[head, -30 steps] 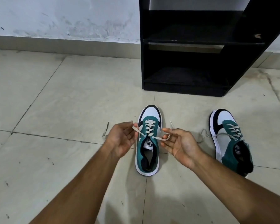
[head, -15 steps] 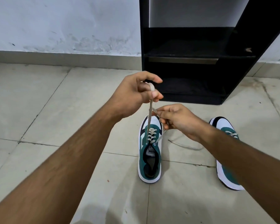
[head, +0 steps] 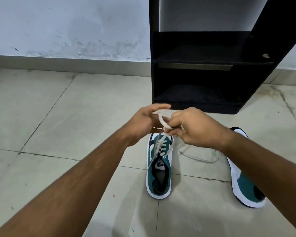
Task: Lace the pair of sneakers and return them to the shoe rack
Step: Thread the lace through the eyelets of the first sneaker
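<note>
A: Position of the work item relative to the hands?

B: The near sneaker (head: 159, 170) stands on the floor (head: 75, 125) directly below and slightly toward the person from both hands. Its long axis runs away from the person, toe toward the shoe rack (head: 195, 69), heel toward the camera. The lace (head: 162, 123) rises from the upper eyelets to the hands, so the coming move, judged to be forming the knot, turns on both hands meeting above the tongue.

A: Hand states?

B: The left hand (head: 144, 123) is partly open, fingers extended forward; the lace loops against them, though the exact contact is blurred. The right hand (head: 193, 128) is closed, fingertips pinching the lace just beside the left hand. The hands are touching or nearly so; which cannot be determined.

A: Nearer hand?

B: Both sit above the toe end of the near sneaker. The right hand is nearer the second sneaker (head: 246, 182), which lies well apart to the right, partly hidden by the right forearm, with a loose lace (head: 200, 158) trailing on the floor between the two.

A: Counts?

B: Sneakers: two. Hands: two. Racks: one, with two shelves visible, both holding nothing. Neither sneaker is on the rack yet
</note>
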